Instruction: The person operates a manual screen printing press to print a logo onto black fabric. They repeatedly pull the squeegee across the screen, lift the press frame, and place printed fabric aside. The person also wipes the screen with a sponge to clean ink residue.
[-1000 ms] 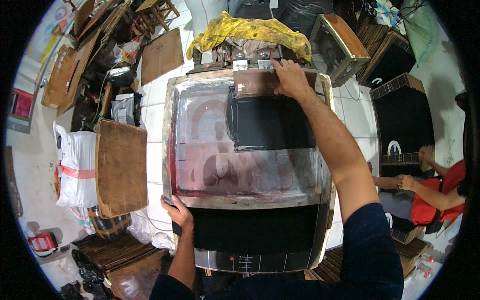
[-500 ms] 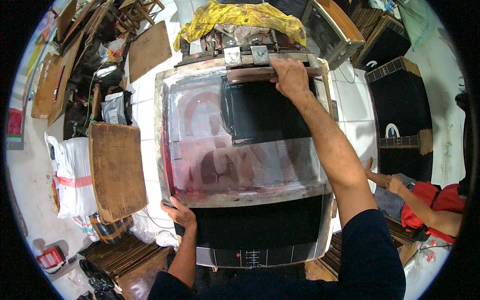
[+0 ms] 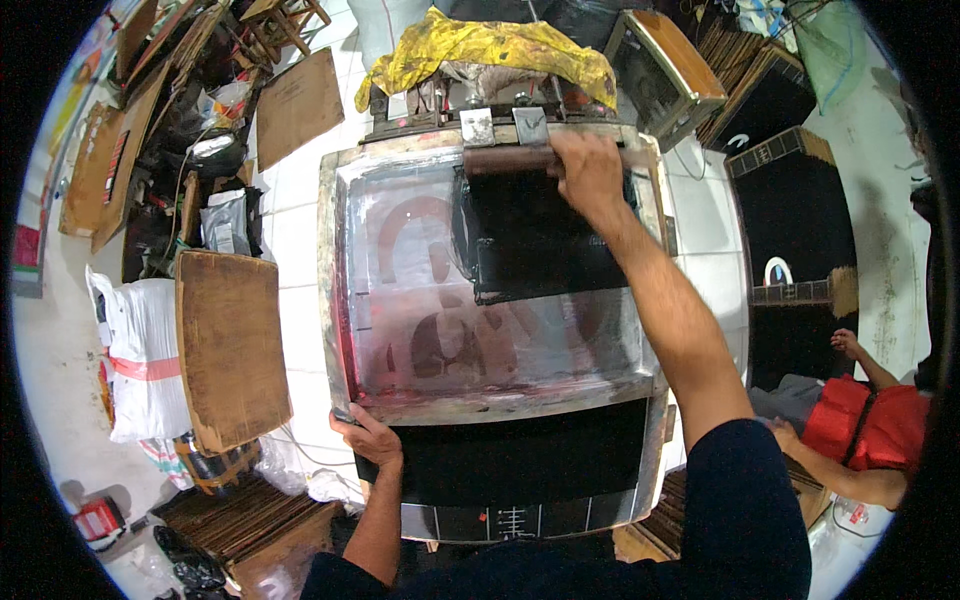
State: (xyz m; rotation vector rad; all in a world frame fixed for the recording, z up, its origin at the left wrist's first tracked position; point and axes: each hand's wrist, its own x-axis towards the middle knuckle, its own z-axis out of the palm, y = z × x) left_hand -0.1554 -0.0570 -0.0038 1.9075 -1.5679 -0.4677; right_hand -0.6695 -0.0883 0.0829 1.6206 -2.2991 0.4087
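A screen-printing frame [image 3: 500, 408] with a pale wooden rim lies before me, its mesh [image 3: 400, 320] showing large faint letter-like shapes and red stains near the edges. My right hand [image 3: 592, 178] is closed on the handle of a brown squeegee [image 3: 508, 160] near the far rail; both are slightly blurred, and the blade's contact with the mesh cannot be made out. A black rectangular area [image 3: 545, 235] spreads on the near side of the squeegee. At the frame's near left corner, my left hand [image 3: 370, 437] grips the rim, thumb on top and fingers partly hidden.
Metal clamps [image 3: 530, 125] hold the far rail, beneath a stained yellow cloth [image 3: 490, 50]. A black printed sheet [image 3: 520, 460] shows below the frame. Brown boards [image 3: 232, 350] and a white sack [image 3: 145, 350] stand left. A person in red [image 3: 860, 420] sits right, beside black panels [image 3: 800, 210].
The whole view has shifted slightly. My right hand stays on the squeegee near the far rail, and my left hand keeps the corner. The person at right has raised one hand toward the black panels.
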